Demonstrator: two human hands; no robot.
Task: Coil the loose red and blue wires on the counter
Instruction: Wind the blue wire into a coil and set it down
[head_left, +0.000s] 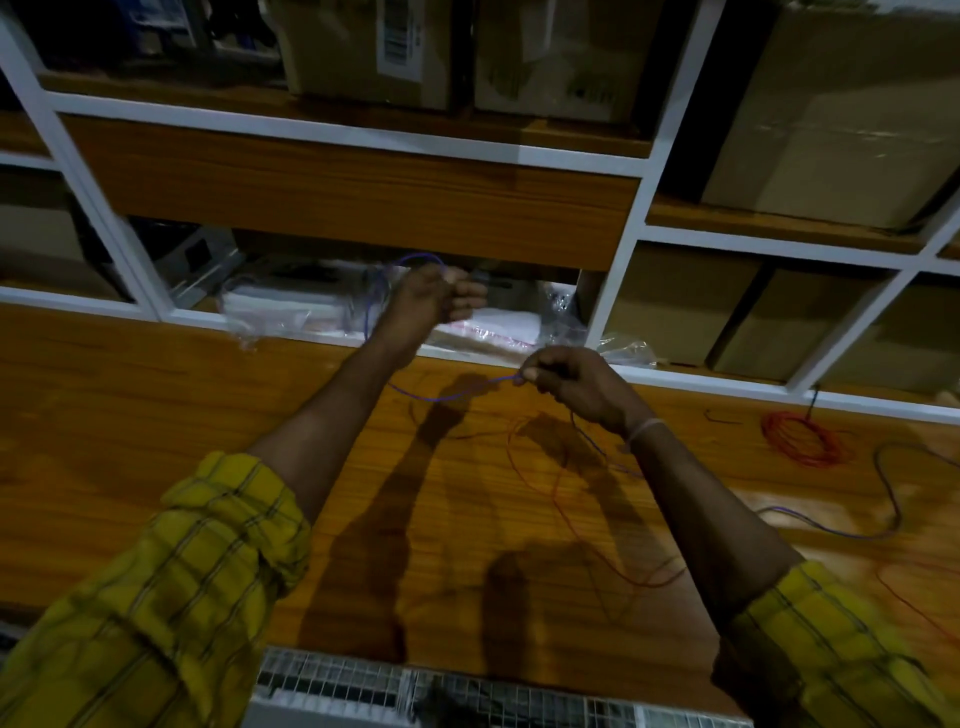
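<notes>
My left hand (436, 299) is raised above the wooden counter (156, 415) and grips loops of the blue wire (441, 397), which arch over its knuckles. The same blue wire sags across to my right hand (569, 382), whose fingertips pinch it. From there it trails down past my right wrist and reappears on the counter at the right. A loose red wire (550, 493) lies in wide curves on the counter under my right forearm. A coiled red wire (802, 436) rests on the counter to the right.
White-framed shelves behind the counter hold cardboard boxes (831, 114) and clear plastic bags (291, 306). A dark cable (888, 483) snakes over the counter at the right. A wire-mesh grille (415, 686) runs along the counter's near edge.
</notes>
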